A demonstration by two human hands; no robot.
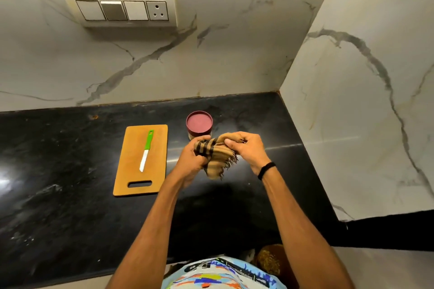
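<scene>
A person stands at a black counter (pixel 70 195) and holds a small cloth (pixel 217 155) with both hands. The cloth is tan with dark stripes and a frayed edge, and it is all bunched up. It is up in the air above the counter, near the middle. The left hand (pixel 192 162) is at 9 o'clock from the cloth, with its fingers curled tight around it. The right hand (pixel 246 150) is at 3 o'clock and grips the top of the cloth with bent fingers. A black band (pixel 266 170) sits on the right wrist. At 11 o'clock from the cloth, just behind the hands, stands a jar (pixel 199 122) with a dark red lid. At 9 o'clock lies a wooden cutting board (pixel 157 148), flat on the counter. A knife (pixel 146 150) with a green handle and white blade rests on the board. Up at 11 o'clock, on the marble wall (pixel 234 54), is a row of switches (pixel 119 7).
</scene>
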